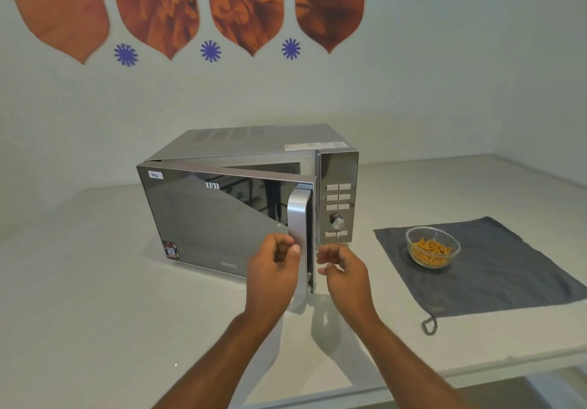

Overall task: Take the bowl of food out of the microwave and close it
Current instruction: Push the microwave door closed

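A silver microwave (254,144) stands on the white counter, its mirrored door (206,218) a little ajar. My left hand (274,268) is at the lower part of the door's silver handle (298,214), thumb on it and fingers curled. Just right of the door's edge, my right hand (344,270) hovers loosely curled and holds nothing. A glass bowl (432,246) of orange pasta sits on a grey cloth (495,268) to the right of the microwave.
The control panel (338,205) with buttons and a knob is on the microwave's right side. The white counter (79,281) stretches left and front, with its front edge at the lower right. A decorated wall rises behind.
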`<state>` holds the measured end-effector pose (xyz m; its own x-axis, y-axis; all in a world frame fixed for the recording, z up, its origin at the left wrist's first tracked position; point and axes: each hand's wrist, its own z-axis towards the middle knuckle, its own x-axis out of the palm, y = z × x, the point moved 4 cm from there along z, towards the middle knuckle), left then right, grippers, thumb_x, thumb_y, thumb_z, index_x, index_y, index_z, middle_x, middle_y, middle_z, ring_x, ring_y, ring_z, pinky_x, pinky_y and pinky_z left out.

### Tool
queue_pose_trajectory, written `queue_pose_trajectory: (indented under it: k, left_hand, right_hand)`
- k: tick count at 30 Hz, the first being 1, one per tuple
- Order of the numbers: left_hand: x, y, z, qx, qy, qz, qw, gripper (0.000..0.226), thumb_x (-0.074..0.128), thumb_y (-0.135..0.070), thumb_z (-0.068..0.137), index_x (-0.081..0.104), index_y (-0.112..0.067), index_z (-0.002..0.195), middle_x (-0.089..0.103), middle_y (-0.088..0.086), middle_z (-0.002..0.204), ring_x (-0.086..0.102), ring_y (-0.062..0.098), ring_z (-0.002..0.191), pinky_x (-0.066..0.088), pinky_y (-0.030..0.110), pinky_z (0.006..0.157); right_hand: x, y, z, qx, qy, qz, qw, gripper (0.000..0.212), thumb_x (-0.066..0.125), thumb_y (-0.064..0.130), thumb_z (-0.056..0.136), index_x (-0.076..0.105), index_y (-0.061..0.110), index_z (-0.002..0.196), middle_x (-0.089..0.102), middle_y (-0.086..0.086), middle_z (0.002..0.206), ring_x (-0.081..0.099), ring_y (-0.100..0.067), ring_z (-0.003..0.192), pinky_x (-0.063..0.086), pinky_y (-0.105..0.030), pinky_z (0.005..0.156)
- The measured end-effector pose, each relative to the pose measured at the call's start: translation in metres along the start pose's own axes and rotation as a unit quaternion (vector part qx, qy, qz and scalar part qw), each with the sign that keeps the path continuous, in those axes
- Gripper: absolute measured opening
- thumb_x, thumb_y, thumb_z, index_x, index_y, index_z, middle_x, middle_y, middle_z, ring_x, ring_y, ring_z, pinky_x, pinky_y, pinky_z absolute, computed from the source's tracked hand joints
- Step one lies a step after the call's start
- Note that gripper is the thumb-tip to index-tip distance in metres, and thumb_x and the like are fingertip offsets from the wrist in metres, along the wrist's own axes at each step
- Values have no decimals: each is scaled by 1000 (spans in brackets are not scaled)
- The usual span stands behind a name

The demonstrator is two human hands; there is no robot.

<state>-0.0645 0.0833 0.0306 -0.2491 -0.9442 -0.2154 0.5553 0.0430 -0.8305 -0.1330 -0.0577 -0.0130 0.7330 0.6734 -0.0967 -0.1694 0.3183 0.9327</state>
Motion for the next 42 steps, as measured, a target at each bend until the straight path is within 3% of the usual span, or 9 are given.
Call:
queue_pose_trajectory:
  k: [6, 12, 17, 20, 24, 29, 33, 37, 42]
  left_hand:
    - [19, 10, 37, -25, -16, 36, 999, 17, 66, -30, 91, 57, -30, 107, 63, -16, 90, 59, -10, 86, 46, 2, 64]
    - [47, 20, 66, -34, 62, 59, 996, 25, 60, -33, 96, 65, -19, 115, 70, -8, 100, 67, 11, 93, 51, 17, 76]
    - [57, 26, 88, -29, 70, 75, 994, 24, 61, -29, 96, 70, -14, 112, 75, 2, 99, 69, 17, 90, 58, 32, 82]
    - [64, 28, 99, -25, 62, 88, 994, 27, 61, -29, 96, 71, -13, 114, 76, 4, 99, 70, 19, 88, 59, 33, 82]
    - [71, 33, 110, -27, 55, 98, 993, 36, 60, -30, 97, 67, -15, 127, 76, 4, 109, 70, 21, 93, 58, 33, 89]
    - [77, 43, 121, -16, 54, 104, 993, 33, 61, -31, 95, 68, -16, 125, 76, 2, 104, 69, 14, 83, 58, 25, 80]
    - [81, 50, 128, -12, 50, 110, 993, 33, 63, -33, 94, 70, -19, 122, 77, -1, 99, 64, 5, 72, 48, 12, 68]
    - [83, 54, 132, -15, 44, 115, 992, 33, 64, -34, 93, 69, -20, 123, 77, -3, 101, 64, 1, 75, 48, 12, 70]
    - [86, 52, 136, -32, 39, 117, 992, 33, 63, -33, 94, 70, -18, 122, 75, -5, 99, 61, 2, 73, 56, 20, 79]
  right_hand:
    - [12, -22, 13, 55, 31, 11, 998, 43, 51, -12, 86, 68, 15, 114, 73, 1, 108, 68, -12, 101, 57, -21, 87]
    - [23, -39, 34, 83, 57, -14, 995, 27, 59, 17, 97, 64, 18, 124, 68, 8, 112, 64, -8, 100, 48, -21, 91]
    - [26, -46, 54, 86, 42, -17, 995, 16, 58, 19, 98, 63, 30, 108, 65, 26, 92, 63, 3, 81, 42, -5, 69]
    - [27, -50, 68, 89, 42, -20, 995, 16, 57, 18, 98, 65, 26, 110, 68, 14, 96, 63, -5, 85, 42, -14, 76]
    - [27, -52, 83, 86, 42, -20, 995, 14, 57, 15, 98, 65, 25, 104, 67, 14, 92, 63, -9, 83, 43, -4, 68]
    - [28, -56, 95, 72, 47, -29, 996, 17, 57, 13, 98, 68, 15, 111, 68, 5, 96, 62, -6, 83, 44, 3, 62]
    - [28, -58, 101, 64, 46, -15, 997, 23, 57, 13, 98, 68, 4, 116, 69, -2, 99, 63, -18, 88, 46, -4, 69]
    - [29, -60, 104, 67, 47, -8, 997, 27, 57, 11, 97, 66, 1, 121, 69, -4, 103, 62, -21, 94, 46, -6, 75]
    - [31, -61, 110, 80, 37, 16, 996, 29, 56, 7, 97, 64, -4, 123, 68, -11, 109, 62, -29, 100, 51, -35, 95]
